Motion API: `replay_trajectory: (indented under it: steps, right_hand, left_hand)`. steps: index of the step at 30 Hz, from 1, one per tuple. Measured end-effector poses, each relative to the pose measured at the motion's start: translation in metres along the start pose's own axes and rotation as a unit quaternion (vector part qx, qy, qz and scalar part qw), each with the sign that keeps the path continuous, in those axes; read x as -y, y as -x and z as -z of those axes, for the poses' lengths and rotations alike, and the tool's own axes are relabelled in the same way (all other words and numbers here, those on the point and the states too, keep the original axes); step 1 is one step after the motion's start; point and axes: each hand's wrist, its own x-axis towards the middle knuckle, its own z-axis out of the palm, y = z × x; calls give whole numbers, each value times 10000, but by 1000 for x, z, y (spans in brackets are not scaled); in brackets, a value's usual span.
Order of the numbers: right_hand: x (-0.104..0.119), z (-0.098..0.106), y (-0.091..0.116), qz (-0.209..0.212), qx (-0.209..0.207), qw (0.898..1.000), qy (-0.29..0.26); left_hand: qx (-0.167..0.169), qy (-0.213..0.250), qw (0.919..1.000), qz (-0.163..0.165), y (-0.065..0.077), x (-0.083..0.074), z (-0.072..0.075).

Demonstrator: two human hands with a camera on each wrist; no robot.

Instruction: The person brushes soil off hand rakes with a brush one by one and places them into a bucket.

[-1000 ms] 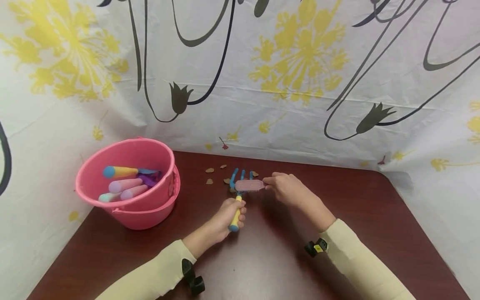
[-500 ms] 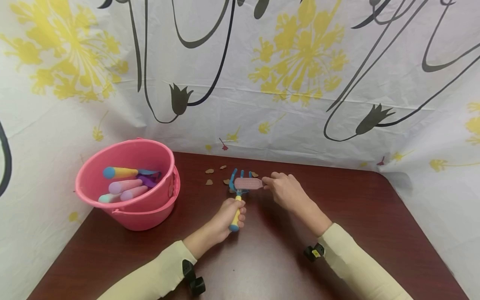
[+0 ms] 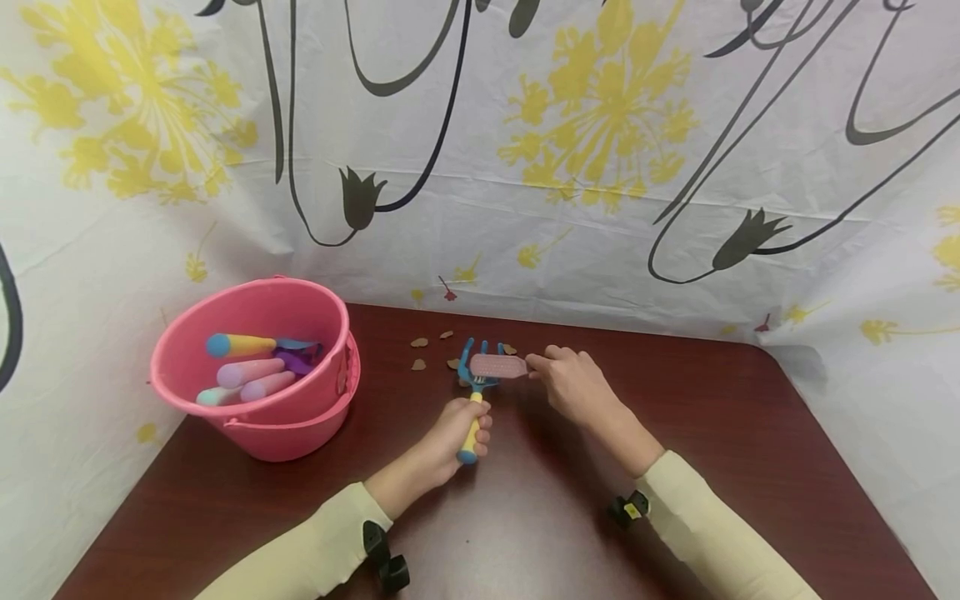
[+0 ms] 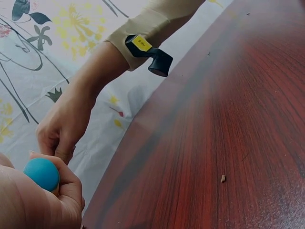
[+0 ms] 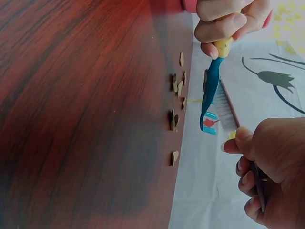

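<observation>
My left hand (image 3: 452, 429) grips the yellow handle of a small hand rake (image 3: 471, 437), whose blue tines point toward the back wall. Over the rake's head lies a pink brush (image 3: 497, 366), its handle held by my right hand (image 3: 576, 382). In the right wrist view, the white bristles of the brush (image 5: 231, 107) are against or very close to the blue rake head (image 5: 211, 90), which is raised off the table. A brownish flake seems to cling to that head. Seen from the left wrist, the handle's blue end (image 4: 42, 174) sticks out of my fist.
Several brown dry flakes (image 3: 418, 364) lie on the dark red wooden table (image 3: 525, 533) around the tines. At left, stacked pink buckets (image 3: 277, 433) hold tools with yellow, lilac and mint handles. A patterned white cloth (image 3: 465, 208) hangs behind.
The brush has shifted very slightly away from me over the rake, and my right forearm a little to the left. The left hand and rake stay nearly still.
</observation>
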Motion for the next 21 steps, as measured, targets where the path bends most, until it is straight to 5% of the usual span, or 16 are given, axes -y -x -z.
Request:
replay_trajectory:
  steps: [12,21]
  right_hand:
    - [-5,-2,5,-221,-7,9997,-49]
    - [-8,7,7,-306,17,9978,-580]
  left_hand:
    - [70,110,9999,23,2,0,1]
    - [101,137,9999,19,3,-2,0]
